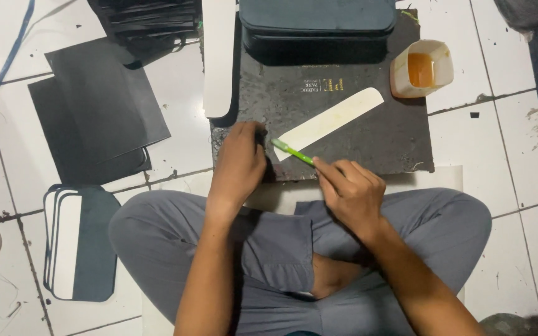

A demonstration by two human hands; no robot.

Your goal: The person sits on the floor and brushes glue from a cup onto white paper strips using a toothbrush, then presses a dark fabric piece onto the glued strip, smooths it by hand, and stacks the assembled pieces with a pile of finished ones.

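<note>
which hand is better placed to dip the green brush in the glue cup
Right, likely. The right hand already grips the thin green plastic brush, and the translucent cup of amber glue stands on its side. The left hand presses on the dark work board.

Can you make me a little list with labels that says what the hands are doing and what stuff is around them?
Right hand: the right hand pinches a thin green tool, tip on the strip
Left hand: the left hand presses down beside the strip's near end
Strip: cream strip with rounded end, lying slantwise on the board
Board: dark work board on the tiled floor
Cup: plastic cup of amber liquid at the board's far right corner
Nearby: dark case at the board's far edge; black sheets to the left
</note>
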